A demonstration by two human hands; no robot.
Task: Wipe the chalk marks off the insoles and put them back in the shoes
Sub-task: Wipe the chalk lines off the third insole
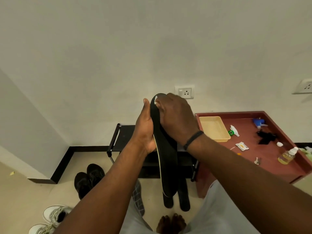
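Insole (pixel 166 159) stands nearly upright between your palms, long axis running up and away from you. Your right hand (pixel 177 119) has its fingers (pixel 164 103) curled on a white wipe (pixel 156 103) at the toe. Your left hand (pixel 145 130) grips the insole's left edge. Two more insoles (pixel 184 196) lie on the floor below.

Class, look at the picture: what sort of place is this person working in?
Probably a home entryway or room corner: a low black shoe rack against the wall, black shoes on the tiled floor, and a wall socket.

Insole (pixel 167 159) in left hand (pixel 145 130): matt black fabric. Tray (pixel 214 128) beside right hand (pixel 177 119): glossy cream plastic.
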